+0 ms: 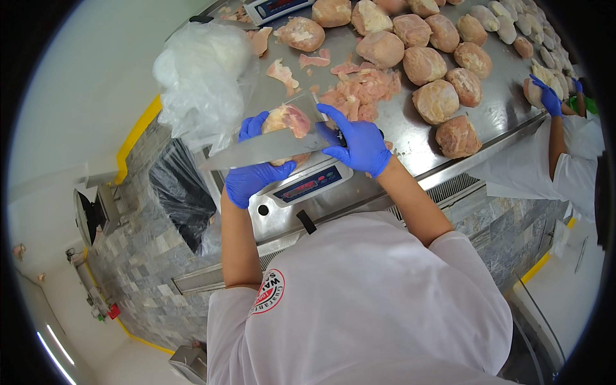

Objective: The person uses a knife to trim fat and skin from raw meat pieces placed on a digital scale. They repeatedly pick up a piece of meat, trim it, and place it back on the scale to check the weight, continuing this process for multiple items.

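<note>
Over the scale [308, 186], our left hand [253, 176] cups a raw chicken piece [287, 120] from below; our right hand [359, 144] is clenched around the knife [256, 152]. Looks soft and slippery, so we'd grab underneath.

Steel table [410, 138] with chicken pieces [436, 101]
</note>
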A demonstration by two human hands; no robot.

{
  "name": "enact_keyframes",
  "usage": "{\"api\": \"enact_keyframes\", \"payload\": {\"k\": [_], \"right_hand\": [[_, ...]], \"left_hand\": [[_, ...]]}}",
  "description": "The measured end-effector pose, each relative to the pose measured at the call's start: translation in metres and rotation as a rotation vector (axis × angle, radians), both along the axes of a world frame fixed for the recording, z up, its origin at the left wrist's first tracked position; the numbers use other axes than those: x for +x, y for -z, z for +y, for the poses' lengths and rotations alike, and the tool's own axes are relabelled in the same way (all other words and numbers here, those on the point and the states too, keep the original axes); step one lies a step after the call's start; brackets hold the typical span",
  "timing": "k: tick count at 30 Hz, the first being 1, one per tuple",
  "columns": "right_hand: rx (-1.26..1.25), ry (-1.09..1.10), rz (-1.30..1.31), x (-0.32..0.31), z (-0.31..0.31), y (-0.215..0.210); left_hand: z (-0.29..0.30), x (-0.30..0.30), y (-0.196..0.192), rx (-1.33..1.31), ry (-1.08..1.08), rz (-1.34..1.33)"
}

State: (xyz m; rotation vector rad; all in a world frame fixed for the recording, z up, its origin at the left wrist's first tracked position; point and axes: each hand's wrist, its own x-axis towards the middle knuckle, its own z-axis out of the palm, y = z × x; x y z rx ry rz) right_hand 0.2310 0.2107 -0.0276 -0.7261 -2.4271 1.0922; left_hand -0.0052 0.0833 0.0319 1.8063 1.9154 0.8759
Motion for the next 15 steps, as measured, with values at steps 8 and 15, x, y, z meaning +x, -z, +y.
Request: {"api": "enact_keyframes", "payload": {"k": [8,15], "right_hand": [[-0.159,0.138,-0.078,-0.049,-0.021,-0.043],[-0.057,-0.105,0.006,-0.011,0.024,0.002]], "left_hand": [[0.018,0.004,0.000,-0.088,-0.057,-0.174],[0.011,-0.007,-0.010,-0.043,0.076,0.084]]}}
